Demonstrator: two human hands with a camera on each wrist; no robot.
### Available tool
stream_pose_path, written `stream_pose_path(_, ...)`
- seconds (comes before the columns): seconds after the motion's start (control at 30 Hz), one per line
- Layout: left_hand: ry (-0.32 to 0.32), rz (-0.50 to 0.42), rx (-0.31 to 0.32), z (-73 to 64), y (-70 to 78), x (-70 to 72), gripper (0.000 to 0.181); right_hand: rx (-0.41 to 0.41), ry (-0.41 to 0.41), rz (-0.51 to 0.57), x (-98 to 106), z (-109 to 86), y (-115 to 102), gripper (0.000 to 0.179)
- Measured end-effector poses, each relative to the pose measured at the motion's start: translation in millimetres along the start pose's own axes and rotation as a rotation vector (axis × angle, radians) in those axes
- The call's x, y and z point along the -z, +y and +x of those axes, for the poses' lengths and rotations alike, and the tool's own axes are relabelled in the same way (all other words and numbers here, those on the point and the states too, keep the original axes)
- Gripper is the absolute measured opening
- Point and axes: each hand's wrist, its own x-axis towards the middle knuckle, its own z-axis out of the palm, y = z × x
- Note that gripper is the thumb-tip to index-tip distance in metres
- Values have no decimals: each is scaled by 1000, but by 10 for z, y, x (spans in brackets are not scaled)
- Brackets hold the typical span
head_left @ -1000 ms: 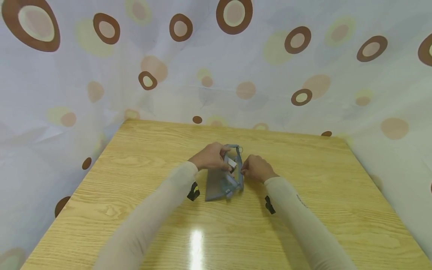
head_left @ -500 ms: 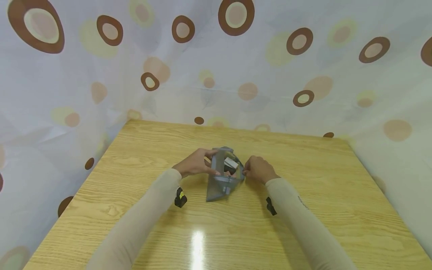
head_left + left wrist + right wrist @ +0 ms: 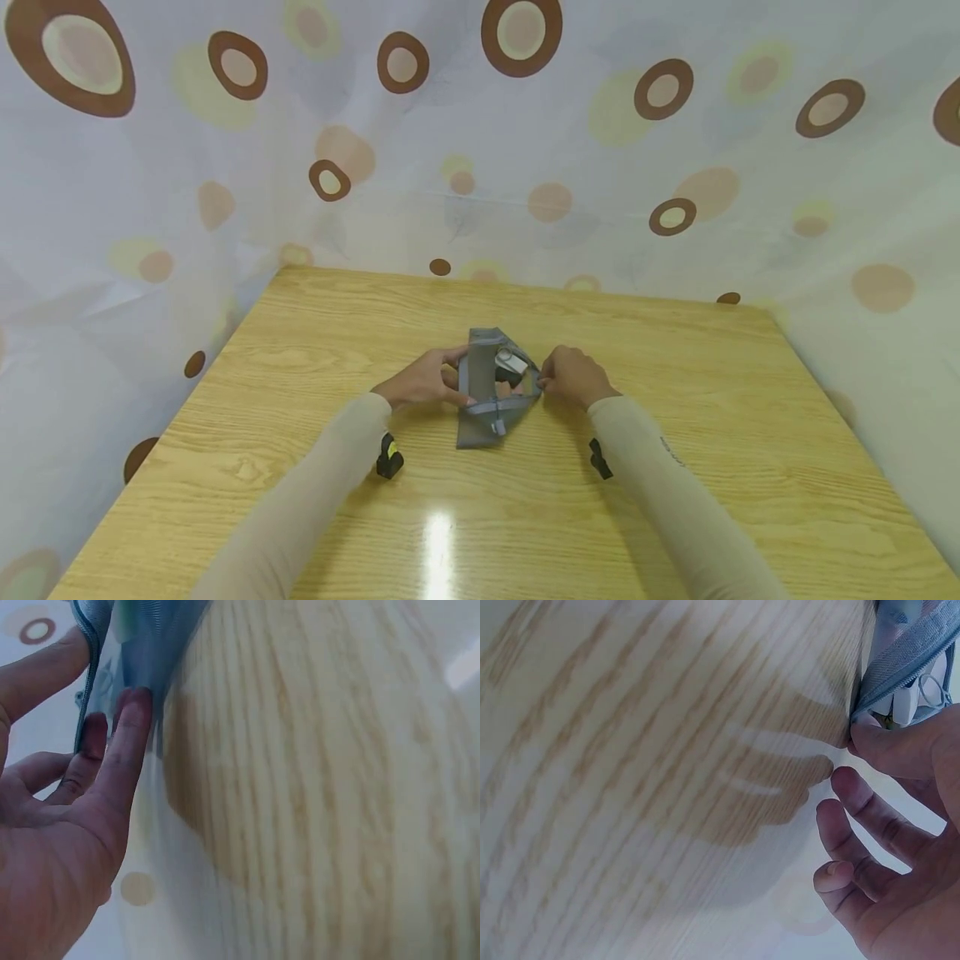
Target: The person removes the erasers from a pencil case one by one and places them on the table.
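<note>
A grey zippered mesh pouch lies on the wooden table with its mouth spread wide. Inside it show a small white object with a metal ring and a black object. My left hand holds the pouch's left edge; in the left wrist view the mesh sits between thumb and fingers. My right hand pinches the right corner by the zipper. In the right wrist view its thumb presses the zipper's end, while the other fingers stay off the pouch.
The wooden table extends around the pouch on every side. A white curtain with brown and yellow circles hangs behind it and along both sides. Light reflects off the table's front.
My left hand has shifted left, drawing the pouch's left edge away, so the mouth is wider and its contents show more. My right hand has stayed at the right corner.
</note>
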Motion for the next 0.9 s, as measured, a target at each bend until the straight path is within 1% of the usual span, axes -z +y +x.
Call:
stream_pose_path(0.1,2,-14,2,-10,-31,-15,99,1,-1,1,-12,4,0,8)
stream_pose_path(0.2,29,-35,19,-7,-57,-41,96,-3,-5,0,-20,10,1,8)
stream_pose_path(0.27,73,-44,33,0,-63,-69,92,-8,-9,-2,-23,13,2,8)
stream_pose_path(0.4,172,-119,77,19,-49,-141,83,-21,-6,-11,-27,21,-4,8)
stream_pose_path(0.47,209,-132,82,24,-30,-165,82,-26,-2,-13,-21,22,-8,8)
stream_pose_path(0.53,206,-127,68,16,-10,-172,83,-24,0,-11,-15,21,-14,8)
stream_pose_path(0.67,148,-50,-3,-15,15,-141,86,-26,-1,-8,-13,19,-11,8)
stream_pose_path(0.73,115,-28,-23,-29,25,-120,89,-27,0,-10,-16,17,-3,8)
stream_pose_path(0.8,96,-7,-34,-38,19,-100,91,-25,0,-8,-21,16,-2,8)
stream_pose_path(0.9,71,5,-30,-53,-10,-75,94,-18,2,-5,-27,15,1,8)
